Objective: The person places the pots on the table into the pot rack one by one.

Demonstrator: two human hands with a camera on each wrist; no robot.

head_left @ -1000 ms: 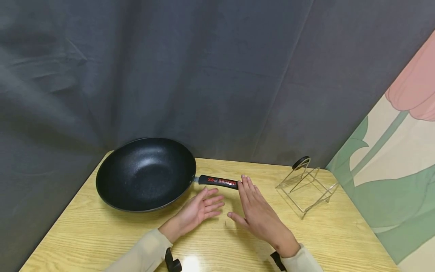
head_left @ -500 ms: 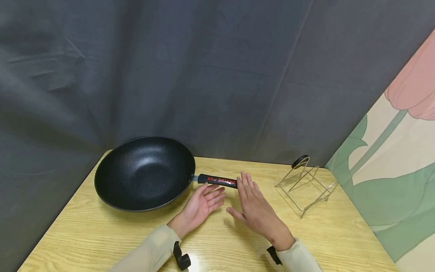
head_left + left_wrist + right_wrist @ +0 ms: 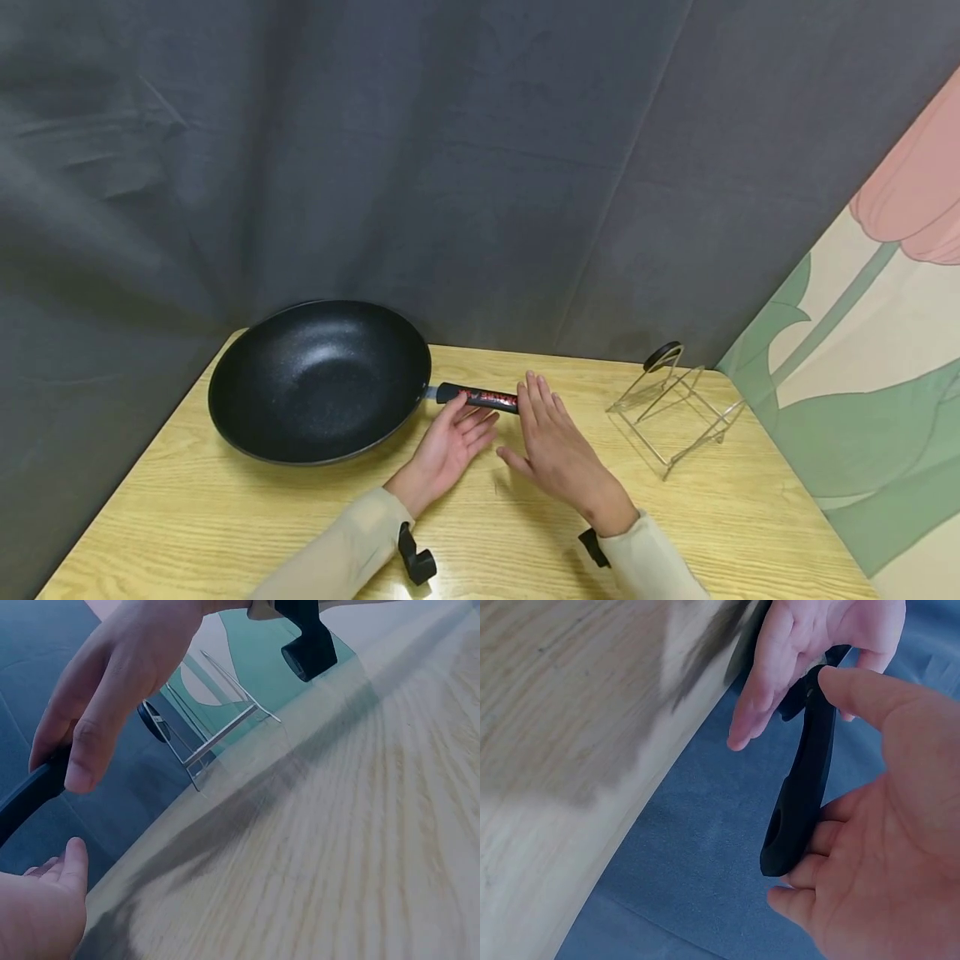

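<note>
A black wok sits at the left of the wooden table in the head view, its black handle with red lettering pointing right. My left hand is held palm up just below the handle, fingers extended, the thumb tip overlapping the handle in this view. At the handle's far end is my right hand, fingers straight and thumb spread away. The right wrist view shows the right hand's fingers against the side of the handle near its end, not wrapped round it. Neither palm encloses the handle.
A gold wire rack with a black round piece stands at the right of the table. A dark grey curtain hangs behind, and a flower-patterned panel borders the right side.
My left hand has moved up and slightly right, closer to the handle. My right hand has shifted slightly up and left along the handle's end. The wok and rack stay in place.
</note>
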